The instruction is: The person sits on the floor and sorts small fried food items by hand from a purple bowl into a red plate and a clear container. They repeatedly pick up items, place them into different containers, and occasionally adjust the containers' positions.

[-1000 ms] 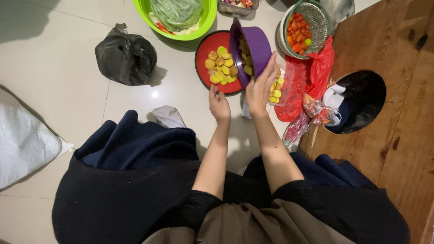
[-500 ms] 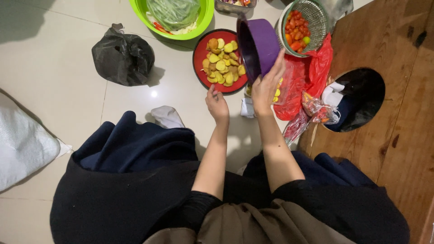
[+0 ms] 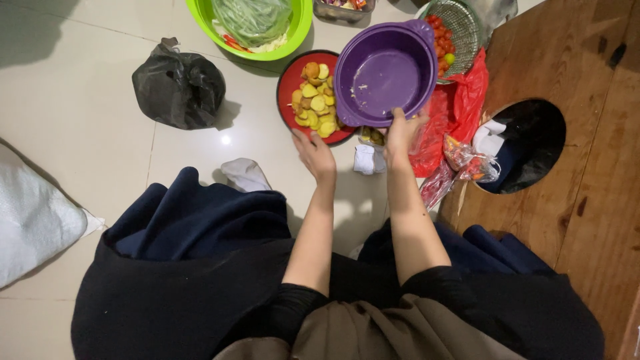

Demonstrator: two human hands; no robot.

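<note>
The right hand (image 3: 402,135) pinches the purple bowl (image 3: 385,75) by one rim at upper centre; it could tip. The left hand (image 3: 314,153), fingers spread, steadies the red plate (image 3: 287,83).

There is one view only, from a camera worn on the person's head. It looks steeply down over the lap and both forearms to the pale tiled floor (image 3: 87,100). The left hand (image 3: 315,155) and right hand (image 3: 402,133) sit near the middle of the frame, close to the lens. The top edge cuts through a lime-green plastic bowl (image 3: 303,27), and a brown wooden board with a round hole (image 3: 587,153) fills the right side.
</note>
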